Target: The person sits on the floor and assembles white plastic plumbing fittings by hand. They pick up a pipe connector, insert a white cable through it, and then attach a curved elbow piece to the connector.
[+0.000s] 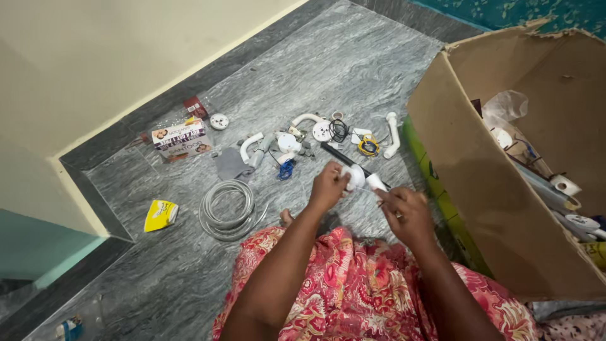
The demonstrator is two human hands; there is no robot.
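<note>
Both hands grip white fittings: left hand (pixel 328 185) a round piece (pixel 355 177), right hand (pixel 404 211) a short tube (pixel 376 182); joining them seemingly needs careful alignment.

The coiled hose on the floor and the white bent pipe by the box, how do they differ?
The coiled hose is grey and ribbed, wound in a loose ring; the white bent pipe is smooth, mostly straight with one curved end. The hose lies near the person's knee, the pipe farther off beside the cardboard box. Both rest untouched on the grey floor.

Printed white carton (pixel 182 140), red packet (pixel 196 107), yellow pouch (pixel 160 215), big cardboard box (pixel 467 170) right.
</note>
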